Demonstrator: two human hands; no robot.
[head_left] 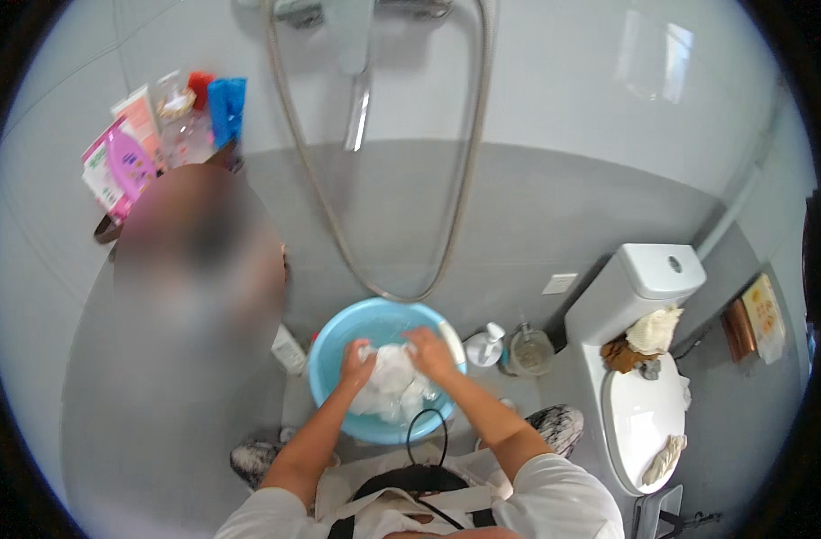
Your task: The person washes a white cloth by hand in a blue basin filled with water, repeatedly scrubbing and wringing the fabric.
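Here: left hand (355,364) pinched on an edge of white cloth (392,370), in blue basin (317,382) of water; right hand (430,353) at opposite edge, grip closure impossible to tell. Best worked low, in small folds, against splashing. Beyond: pale floor (525,388); pump bottle (484,349) beside basin; toilet (640,413), right; grey wall (554,207); looped hose (484,72).

White short-sleeved top (565,499), black straps (341,528), mottled black-and-white trousers (556,426).
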